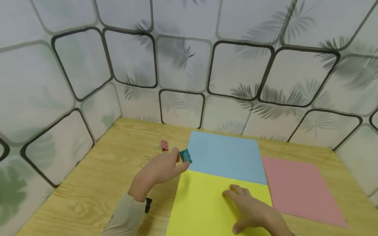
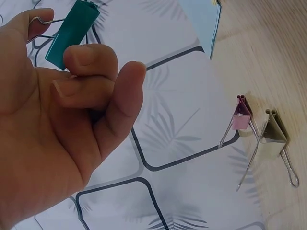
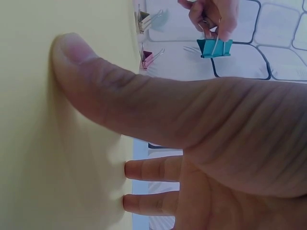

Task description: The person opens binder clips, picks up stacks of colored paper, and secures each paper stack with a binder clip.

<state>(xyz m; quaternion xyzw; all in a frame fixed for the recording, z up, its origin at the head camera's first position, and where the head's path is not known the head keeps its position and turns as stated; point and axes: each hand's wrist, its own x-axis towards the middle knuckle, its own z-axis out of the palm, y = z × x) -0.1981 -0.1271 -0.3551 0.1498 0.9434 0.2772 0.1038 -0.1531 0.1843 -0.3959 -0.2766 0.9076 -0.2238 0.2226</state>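
Note:
Between thumb and fingers, my left hand (image 1: pixel 159 168) pinches a teal binder clip (image 1: pixel 185 156) by its wire handles, above where the blue and yellow sheets meet. In the left wrist view the teal clip (image 2: pixel 74 33) points away from the thumb, and the other fingers curl toward the palm. My right hand (image 1: pixel 251 208) rests on the yellow sheet (image 1: pixel 194 213) with its fingers spread. The right wrist view shows its thumb and fingertips touching the paper. Left of the sheets stand a pink binder clip (image 1: pixel 164 145) and a cream binder clip (image 2: pixel 272 141), mostly hidden behind my left hand in the head view.
A light blue sheet (image 1: pixel 225 154) lies beyond the yellow one, their edges meeting. The pink sheet (image 1: pixel 303 190) lies to the right, close beside both. All are on a wood-grain table (image 1: pixel 88 184), with patterned walls (image 1: pixel 184 72) at its back and sides.

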